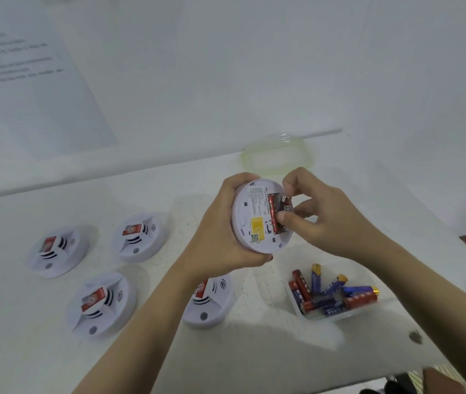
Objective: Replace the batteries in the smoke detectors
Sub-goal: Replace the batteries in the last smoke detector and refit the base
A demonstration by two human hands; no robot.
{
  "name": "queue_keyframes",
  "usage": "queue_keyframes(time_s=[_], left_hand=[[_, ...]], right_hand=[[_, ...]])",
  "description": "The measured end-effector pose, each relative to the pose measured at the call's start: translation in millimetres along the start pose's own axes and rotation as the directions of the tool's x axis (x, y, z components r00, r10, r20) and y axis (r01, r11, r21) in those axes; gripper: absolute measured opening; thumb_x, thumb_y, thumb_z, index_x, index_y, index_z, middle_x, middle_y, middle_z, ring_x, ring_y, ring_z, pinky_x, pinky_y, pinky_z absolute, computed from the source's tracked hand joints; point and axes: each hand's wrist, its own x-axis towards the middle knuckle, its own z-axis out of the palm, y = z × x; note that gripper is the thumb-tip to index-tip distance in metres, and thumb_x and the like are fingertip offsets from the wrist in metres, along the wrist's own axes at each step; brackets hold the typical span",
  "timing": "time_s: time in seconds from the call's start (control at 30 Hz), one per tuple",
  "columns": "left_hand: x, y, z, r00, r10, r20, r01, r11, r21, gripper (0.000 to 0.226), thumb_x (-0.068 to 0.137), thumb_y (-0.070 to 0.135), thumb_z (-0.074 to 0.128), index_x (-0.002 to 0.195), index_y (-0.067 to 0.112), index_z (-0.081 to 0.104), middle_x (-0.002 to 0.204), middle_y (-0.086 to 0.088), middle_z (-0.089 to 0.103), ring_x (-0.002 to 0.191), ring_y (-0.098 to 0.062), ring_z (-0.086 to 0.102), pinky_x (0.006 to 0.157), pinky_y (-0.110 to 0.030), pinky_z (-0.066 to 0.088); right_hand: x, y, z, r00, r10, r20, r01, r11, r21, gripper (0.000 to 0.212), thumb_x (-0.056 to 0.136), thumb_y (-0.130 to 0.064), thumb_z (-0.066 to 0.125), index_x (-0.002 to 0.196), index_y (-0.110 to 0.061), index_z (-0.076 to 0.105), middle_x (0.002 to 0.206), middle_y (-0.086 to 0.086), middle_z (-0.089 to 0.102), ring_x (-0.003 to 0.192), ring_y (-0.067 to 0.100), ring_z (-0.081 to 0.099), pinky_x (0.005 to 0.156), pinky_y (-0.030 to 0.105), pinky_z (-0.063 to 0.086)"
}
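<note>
In the middle of the frame your left grip (226, 231) is wrapping round the edge of a white smoke detector (254, 220). The fingers are curling behind its rim and holding it up off the counter (169, 351), with its labelled back side tilted toward you. Your right grip (322, 217) is narrowed to a pinch. Thumb and fingertips are pressing on a dark battery (285, 204) at the right edge of the open compartment, touching a red battery (272, 216) that is lying in the slot beside it (I cannot tell whether the dark one is fully seated).

Below your right wrist, toward the lower right, a clear tub (337, 318) is sitting on the counter, holding loose batteries (331, 291) in red and blue. Just above your hands, at the back of the counter, a green-rimmed lid (247, 160) is lying flat.

To the left, four more detectors (101, 304) are lying face up, each carrying a red sticker. The nearest detector (211, 302) is partly hiding under your left forearm. In the upper left of the frame a printed sheet (27, 81) is showing, its text too blurred to read.
</note>
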Motion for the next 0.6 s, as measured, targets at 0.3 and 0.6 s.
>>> queue_keyframes(time_s=[0.3,0.6], left_hand=[[11,3,8,0.999,0.041,0.016,-0.041,0.999,0.009,0.096,0.051,0.0,0.084,0.128,0.029,0.035,0.118,0.03,0.048,0.11,-0.005,0.055,0.082,-0.037,0.057],[22,-2,17,0.998,0.036,0.059,-0.033,0.999,-0.043,0.093,0.051,0.018,0.084,0.129,0.032,0.035,0.122,0.025,0.049,0.115,-0.013,0.055,0.085,-0.038,0.057]], right_hand=[[-15,14,2,0.957,-0.143,-0.254,0.057,0.946,-0.319,0.039,0.082,-0.02,0.066,0.12,-0.017,0.058,0.121,-0.003,0.058,0.106,0.009,0.05,0.091,0.022,0.04],[-42,11,-16,0.91,-0.133,-0.393,0.072,0.984,-0.166,0.019,0.08,-0.015,0.068,0.095,-0.025,0.061,0.087,-0.017,0.064,0.084,0.001,0.059,0.077,0.006,0.042]])
